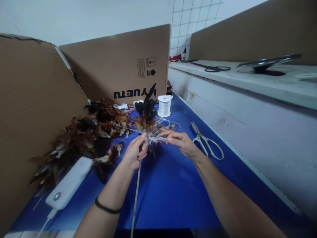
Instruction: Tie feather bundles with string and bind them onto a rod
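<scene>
A thin pale stick (137, 188) with a bunch of brown and black feathers (146, 115) at its top stands in the middle of the view. My left hand (136, 150) is closed around the stick just below the feathers. At the feather base, my right hand (179, 142) pinches clear, shiny string (158, 138) between thumb and fingers. Behind the bunch, a white spool (164, 106) stands upright, with loose loops of string (173, 124) beside it. Large scissors (208, 142) lie partly spread to the right of my right hand.
Piles of brown feathers (81, 135) cover the left of the blue table (173, 198). A white power bank (69, 183) with a cable lies in front of them. Cardboard panels (111, 62) rise behind and left. Another pair of scissors (215, 68) rests on the right-hand ledge (232, 77).
</scene>
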Motion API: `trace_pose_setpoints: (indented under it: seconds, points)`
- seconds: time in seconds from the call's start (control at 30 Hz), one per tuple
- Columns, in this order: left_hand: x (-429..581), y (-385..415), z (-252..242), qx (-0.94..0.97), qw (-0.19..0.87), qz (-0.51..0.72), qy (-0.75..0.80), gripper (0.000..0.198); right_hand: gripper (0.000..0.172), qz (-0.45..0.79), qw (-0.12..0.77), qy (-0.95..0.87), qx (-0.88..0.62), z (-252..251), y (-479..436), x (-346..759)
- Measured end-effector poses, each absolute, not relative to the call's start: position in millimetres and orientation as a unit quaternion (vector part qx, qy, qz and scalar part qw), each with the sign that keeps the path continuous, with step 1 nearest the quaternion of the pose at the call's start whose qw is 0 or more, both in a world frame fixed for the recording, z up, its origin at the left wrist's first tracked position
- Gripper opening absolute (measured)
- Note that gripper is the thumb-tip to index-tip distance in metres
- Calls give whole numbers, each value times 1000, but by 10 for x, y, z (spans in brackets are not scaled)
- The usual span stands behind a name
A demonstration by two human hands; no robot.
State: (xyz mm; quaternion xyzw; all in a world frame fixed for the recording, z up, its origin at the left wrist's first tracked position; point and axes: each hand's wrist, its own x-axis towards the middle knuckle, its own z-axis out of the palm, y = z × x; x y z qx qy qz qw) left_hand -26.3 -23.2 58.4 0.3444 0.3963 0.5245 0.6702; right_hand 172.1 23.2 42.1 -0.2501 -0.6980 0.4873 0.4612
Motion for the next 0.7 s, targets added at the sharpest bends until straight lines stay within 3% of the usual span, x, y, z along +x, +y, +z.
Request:
trace_pose_setpoints:
  seconds: [0.33, 0.7]
  points:
    - [-516, -105, 582, 294, 692, 534, 388, 24, 27, 512, 435, -699, -247, 627, 142, 1849]
    - [-676, -43, 593, 264, 695, 549, 383, 18, 23, 528, 502, -651, -211, 762, 47, 2061]
